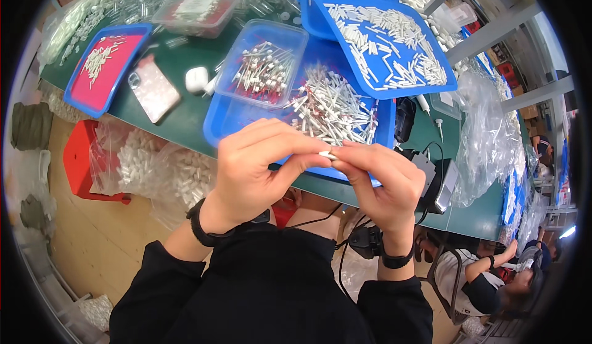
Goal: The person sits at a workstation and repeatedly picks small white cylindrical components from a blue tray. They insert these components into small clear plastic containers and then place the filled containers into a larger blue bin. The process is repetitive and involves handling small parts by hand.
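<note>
The left hand [259, 153] is pinching a small white piece [328, 155] between thumb and fingers, and the right hand [385, 174] is holding its other end just as narrowly. The fingertips are almost meeting, hiding most of the piece, which is hovering over the near rim of the blue work tray [216, 119]. Good handling is probably calling for light, even pressure, with both ends staying in line.

Around them, a blue-rimmed pink tray [120, 91] is lying at the far left, with a red stool [80, 159] standing below the table. A phone [154, 90] and a white case [197, 79] are taking up table space nearby. A clear box [240, 39] of slim pieces is overlapping the work tray's left part, likely narrowing the reach to the loose pile [333, 113] beside it. A second blue tray [377, 76] is overhanging the far right corner, probably hindering access there. Farther right, dark cables and a crumpled clear bag [484, 147] are crowding the table, and a co-worker [468, 276] is sitting beyond.
</note>
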Motion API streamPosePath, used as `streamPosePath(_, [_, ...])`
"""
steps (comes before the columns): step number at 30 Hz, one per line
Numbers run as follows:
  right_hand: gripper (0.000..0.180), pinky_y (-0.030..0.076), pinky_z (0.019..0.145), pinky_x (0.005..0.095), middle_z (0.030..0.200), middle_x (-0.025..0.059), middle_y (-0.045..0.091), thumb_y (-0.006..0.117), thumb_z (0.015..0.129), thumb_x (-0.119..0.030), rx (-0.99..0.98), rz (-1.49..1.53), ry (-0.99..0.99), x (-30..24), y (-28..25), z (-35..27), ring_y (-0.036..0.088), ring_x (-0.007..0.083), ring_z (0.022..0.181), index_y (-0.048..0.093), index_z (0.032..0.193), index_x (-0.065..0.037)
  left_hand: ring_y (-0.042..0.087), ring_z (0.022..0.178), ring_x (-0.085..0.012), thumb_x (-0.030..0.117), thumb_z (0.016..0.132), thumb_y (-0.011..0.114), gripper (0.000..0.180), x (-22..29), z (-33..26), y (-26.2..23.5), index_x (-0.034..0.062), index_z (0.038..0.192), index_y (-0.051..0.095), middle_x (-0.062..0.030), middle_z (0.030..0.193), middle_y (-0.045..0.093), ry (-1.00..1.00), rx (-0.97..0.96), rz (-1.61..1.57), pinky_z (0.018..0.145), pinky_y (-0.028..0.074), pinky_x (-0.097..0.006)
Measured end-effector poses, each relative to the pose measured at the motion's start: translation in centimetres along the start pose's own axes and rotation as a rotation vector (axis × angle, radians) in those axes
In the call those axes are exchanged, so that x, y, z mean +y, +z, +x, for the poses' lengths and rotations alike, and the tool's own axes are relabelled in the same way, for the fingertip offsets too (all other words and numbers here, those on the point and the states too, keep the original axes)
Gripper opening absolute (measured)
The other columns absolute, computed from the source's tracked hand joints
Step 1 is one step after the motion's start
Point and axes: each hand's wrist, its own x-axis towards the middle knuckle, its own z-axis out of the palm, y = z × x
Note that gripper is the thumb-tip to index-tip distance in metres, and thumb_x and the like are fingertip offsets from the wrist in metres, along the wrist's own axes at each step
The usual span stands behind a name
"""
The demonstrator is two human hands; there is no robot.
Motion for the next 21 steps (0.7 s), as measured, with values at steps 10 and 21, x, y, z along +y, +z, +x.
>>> streamPosePath(10, [0.018, 0.052, 0.061, 0.0321, 0.071, 0.0052, 0.062, 0.068, 0.076, 0.000, -0.086, -0.353, -0.253, 2.1, 0.5, -0.7, 0.062, 0.0214, 0.064, 0.067, 0.094, 0.001, 0.068, 0.074, -0.0217, 0.003, 0.080, 0.073, 0.012, -1.6, -1.1, 2.3, 0.0022, 0.092, 0.074, -0.0102, 0.081, 0.072, -0.263, -0.022, -0.169, 0.069, 0.051, -0.029])
streamPosePath(21, [0.015, 0.049, 0.070, 0.0392, 0.086, 0.0060, 0.066, 0.072, 0.083, -0.022, 0.029, -0.503, -0.126, 9.5, 1.1, 4.5, 0.061, 0.0269, 0.081, 0.069, 0.088, -0.008, 0.068, 0.092, -0.0336, 0.017, 0.085, 0.069, 0.024, -11.5, 6.4, -0.9, 0.0029, 0.104, 0.072, -0.0188, 0.098, 0.071, -0.384, -0.286, 0.656, 0.081, 0.053, -0.039])
